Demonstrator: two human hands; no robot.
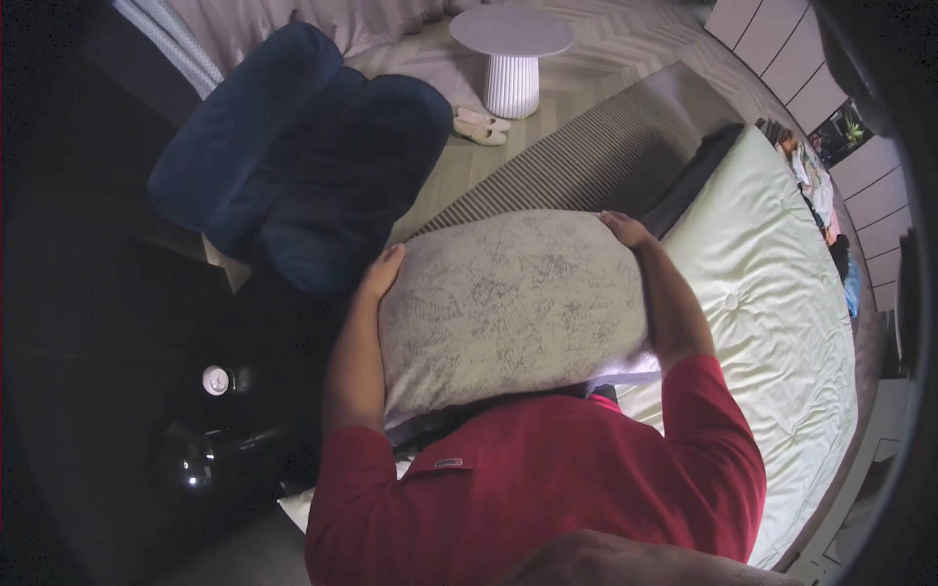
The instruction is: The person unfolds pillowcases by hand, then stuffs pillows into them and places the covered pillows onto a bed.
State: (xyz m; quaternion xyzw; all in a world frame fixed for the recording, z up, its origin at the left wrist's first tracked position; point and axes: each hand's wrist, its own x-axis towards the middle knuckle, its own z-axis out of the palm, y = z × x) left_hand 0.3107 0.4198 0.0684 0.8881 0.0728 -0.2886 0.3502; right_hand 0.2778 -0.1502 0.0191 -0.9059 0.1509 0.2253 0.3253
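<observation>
A large pale pillow (513, 303) with a faint grey leaf pattern is held up in front of my chest. My left hand (385, 271) grips its upper left corner, with the fingers pressed together along the edge. At the upper right corner, my right hand (625, 230) is closed on the pillow in the same way. The pillow hides part of the bed's edge and my lap. To the right lies a bed with a light, wrinkled, tufted quilt (762, 322).
A dark blue armchair (293, 156) stands at the upper left. Behind are a round white table (512, 59), pale shoes (480, 127) and a ribbed grey rug (586, 137). Clothes (816, 186) lie beyond the bed. A white candle-like object (215, 380) is at the left.
</observation>
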